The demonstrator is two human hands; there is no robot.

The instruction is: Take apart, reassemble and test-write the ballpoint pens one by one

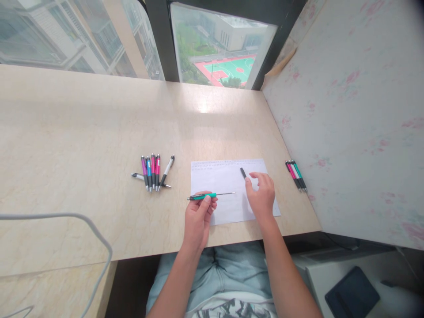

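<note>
My left hand is closed around a green ballpoint pen. The pen lies level, its clip end to the left, and a thin bare refill sticks out to the right with no tip section over it. On the paper rests a short black pen grip. My right hand hovers over the sheet just beside this grip, thumb and index finger apart. Whether the thumb touches the grip's lower end is hard to tell.
Several pens in purple, blue, pink and white lie bunched left of the paper, some crossing. Another row of pens sits by the papered wall at right. A grey cable loops over the desk's left side. A window stands behind.
</note>
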